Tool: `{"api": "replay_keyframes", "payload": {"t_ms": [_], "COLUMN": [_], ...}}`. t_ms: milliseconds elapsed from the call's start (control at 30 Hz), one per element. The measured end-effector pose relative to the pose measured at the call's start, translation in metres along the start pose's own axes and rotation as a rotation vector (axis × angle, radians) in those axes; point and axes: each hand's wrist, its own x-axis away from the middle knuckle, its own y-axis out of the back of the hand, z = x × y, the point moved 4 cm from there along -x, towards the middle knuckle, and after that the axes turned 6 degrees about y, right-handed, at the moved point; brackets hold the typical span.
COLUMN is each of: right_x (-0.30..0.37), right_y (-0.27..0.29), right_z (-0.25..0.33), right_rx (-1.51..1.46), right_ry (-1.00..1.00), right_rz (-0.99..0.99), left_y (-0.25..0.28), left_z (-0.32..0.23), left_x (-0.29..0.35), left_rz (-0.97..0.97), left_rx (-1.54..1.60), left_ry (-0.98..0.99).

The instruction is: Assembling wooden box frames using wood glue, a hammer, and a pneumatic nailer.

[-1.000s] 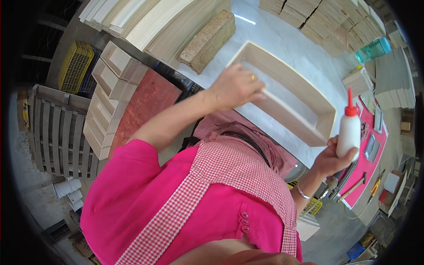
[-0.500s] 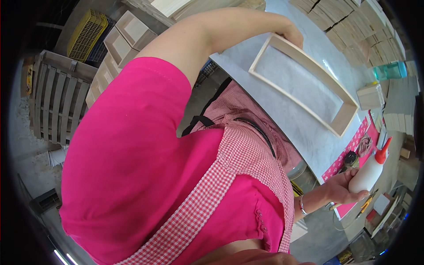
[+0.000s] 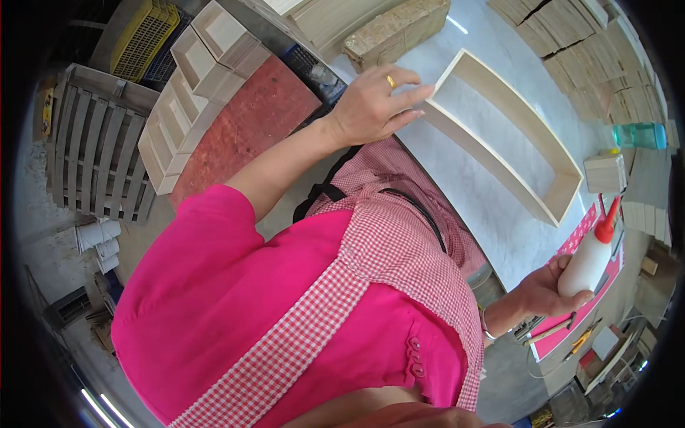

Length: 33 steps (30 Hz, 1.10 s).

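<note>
A long rectangular frame of pale wood boards [image 3: 528,121] rests on the marble-patterned tabletop [image 3: 485,153]. My left hand [image 3: 378,105], wearing a gold ring, is at the frame's near left corner with its fingers apart. Its fingertips overlap that corner, and I cannot tell whether they touch the wood. My right hand [image 3: 546,291] is wrapped round a white squeeze bottle [image 3: 586,265] with a red nozzle pointing up. The bottle is held off the table, close to the frame's right end.
Open wooden boxes [image 3: 178,114] stand on a red board [image 3: 250,121] at left. A tan block [image 3: 399,32] lies behind my left hand. Stacked boards [image 3: 599,64] line the far right, near a teal container [image 3: 638,135]. A hammer [image 3: 551,329] lies at lower right.
My left hand has come back from the frame's far side to its near left corner, and its fingers now show. The right hand still holds the squeeze bottle, its nozzle more upright.
</note>
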Motion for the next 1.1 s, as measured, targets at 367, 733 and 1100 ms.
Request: {"api": "replay_keyframes", "payload": {"t_ms": [367, 733, 1100], "right_x": [0.019, -0.007, -0.019], "right_y": [-0.017, 0.033, 0.022], "right_z": [0.004, 0.039, 0.044], "right_rx": [0.096, 0.031, 0.123], "right_ry": [-0.056, 0.204, 0.218], "right_rz": [-0.072, -0.233, -0.088], "left_y": [-0.013, -0.066, -0.101], "left_z": [0.000, -0.093, -0.091], "left_x": [0.007, -0.032, -0.036], "left_rz": [-0.098, 0.014, 0.114], "left_rx": [-0.035, 0.127, 0.059], "left_ry": [-0.076, -0.086, -0.180]}}
